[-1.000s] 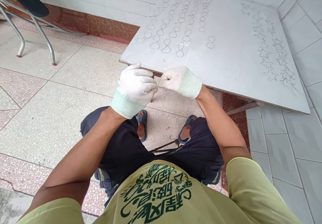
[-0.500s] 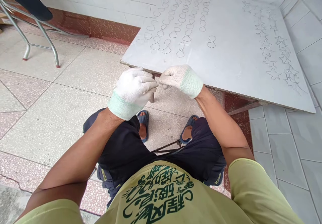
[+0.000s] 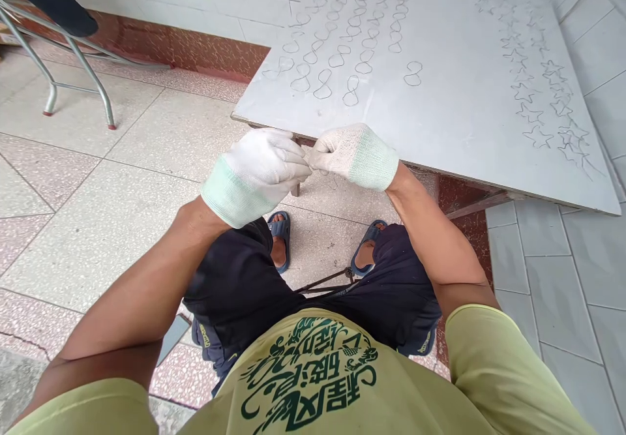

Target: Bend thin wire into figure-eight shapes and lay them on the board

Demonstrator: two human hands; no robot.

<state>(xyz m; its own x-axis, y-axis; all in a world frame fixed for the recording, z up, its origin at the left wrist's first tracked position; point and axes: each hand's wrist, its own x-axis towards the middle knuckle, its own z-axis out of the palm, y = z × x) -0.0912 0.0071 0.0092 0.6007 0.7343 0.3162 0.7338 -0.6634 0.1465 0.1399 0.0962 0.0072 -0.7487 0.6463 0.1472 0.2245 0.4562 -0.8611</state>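
Observation:
Both my hands wear white knit gloves with pale green cuffs and meet just off the near edge of the white board (image 3: 454, 115). My left hand (image 3: 261, 171) is closed, its fingertips pressed together beside those of the other hand. Closed in a pinch, my right hand (image 3: 355, 154) grips a thin wire (image 3: 334, 182), a small curve of which shows faintly under its fingers. The rest of the wire is hidden by the gloves. On the board lie rows of figure-eight wire shapes (image 3: 350, 104), with one set apart to their right.
Star-shaped wire pieces (image 3: 532, 117) lie along the board's right side. Tiled walls stand behind and to the right. A metal-legged stool (image 3: 78, 87) is on the floor at the upper left. Sandalled feet (image 3: 280, 242) are below my hands.
A bit of wire loop now shows below my right fingers. My left wrist has shifted slightly left, and both hands remain together at the fingertips.

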